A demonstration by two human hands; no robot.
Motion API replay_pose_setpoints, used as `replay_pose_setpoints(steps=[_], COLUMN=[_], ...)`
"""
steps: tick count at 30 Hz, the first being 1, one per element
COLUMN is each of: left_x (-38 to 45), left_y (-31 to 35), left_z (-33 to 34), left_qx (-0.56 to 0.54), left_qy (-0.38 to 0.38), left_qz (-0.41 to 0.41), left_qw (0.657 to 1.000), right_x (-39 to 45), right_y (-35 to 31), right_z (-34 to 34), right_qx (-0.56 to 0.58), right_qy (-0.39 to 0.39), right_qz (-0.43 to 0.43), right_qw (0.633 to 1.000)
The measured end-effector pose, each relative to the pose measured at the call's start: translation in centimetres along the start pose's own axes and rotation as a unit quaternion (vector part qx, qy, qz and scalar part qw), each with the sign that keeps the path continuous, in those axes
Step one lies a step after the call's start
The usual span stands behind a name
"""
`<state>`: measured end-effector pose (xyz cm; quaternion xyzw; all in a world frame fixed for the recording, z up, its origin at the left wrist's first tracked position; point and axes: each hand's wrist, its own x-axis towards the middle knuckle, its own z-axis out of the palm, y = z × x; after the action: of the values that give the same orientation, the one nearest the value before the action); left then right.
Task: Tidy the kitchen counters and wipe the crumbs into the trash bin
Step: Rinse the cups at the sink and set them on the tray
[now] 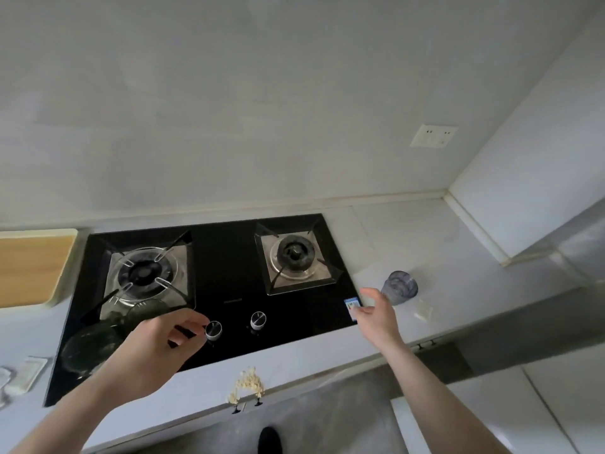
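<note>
**Two hands over the hob, crumbs at the counter's lip**

I count two burners, two knobs, two dark glass bowls (98, 342) and one ribbed glass tumbler (400, 286). One crumb pile (247, 386) sits at the counter's (435, 244) front edge, below the hob (226, 290), between my arms. My left hand (157, 348) curls around the nearer bowl's rim. My right hand (376, 314) is spread wide, holding nothing, just beside the tumbler; bare counter stretches right toward the corner.
</note>
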<state>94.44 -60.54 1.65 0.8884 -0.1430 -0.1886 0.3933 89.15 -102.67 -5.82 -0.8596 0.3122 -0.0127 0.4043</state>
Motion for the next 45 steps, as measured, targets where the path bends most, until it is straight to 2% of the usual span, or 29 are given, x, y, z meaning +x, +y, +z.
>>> replay_pose_setpoints(steps=[5,12,17,19,25,28,32,37,40,45], left_x=[1.2,0.4,-0.3,-0.8,-2.2,-3.3,-5.8,-9.8,-12.7,-17.2], left_y=[2.2,2.7,2.6,2.3,0.7,0.0,-1.2,-3.4,-5.3,-9.0], left_z=[2.5,3.6,3.8,3.8,2.8,2.1,0.7,-2.5,-4.8,-9.0], left_qx=[-0.028,-0.046,-0.031,-0.027,-0.015,-0.022,-0.03,-0.041,-0.051,-0.075], left_qy=[0.028,0.056,0.055,0.057,0.052,0.05,0.039,0.039,0.065,0.136], left_qz=[-0.024,-0.077,-0.107,-0.115,-0.118,-0.112,-0.106,-0.109,-0.108,-0.102], left_qw=[0.999,0.994,0.992,0.991,0.992,0.992,0.993,0.992,0.991,0.983], right_x=[7.5,14.0,15.3,15.2,10.9,7.3,0.7,-8.8,-12.7,-18.3], right_y=[4.8,10.6,11.4,10.9,7.7,5.9,1.5,-8.6,-13.7,-21.2], right_z=[-4.4,-4.4,-3.7,-4.0,-4.2,-2.6,2.2,9.2,12.4,16.4], right_qx=[-0.129,-0.181,-0.217,-0.215,-0.128,-0.058,0.028,0.126,0.109,0.057], right_qy=[0.027,-0.038,-0.025,0.005,0.166,0.194,0.122,-0.017,-0.092,-0.232], right_qz=[0.069,0.115,0.13,0.124,0.059,0.001,-0.089,-0.189,-0.273,-0.402], right_qw=[0.989,0.976,0.967,0.969,0.976,0.979,0.988,0.974,0.951,0.884])
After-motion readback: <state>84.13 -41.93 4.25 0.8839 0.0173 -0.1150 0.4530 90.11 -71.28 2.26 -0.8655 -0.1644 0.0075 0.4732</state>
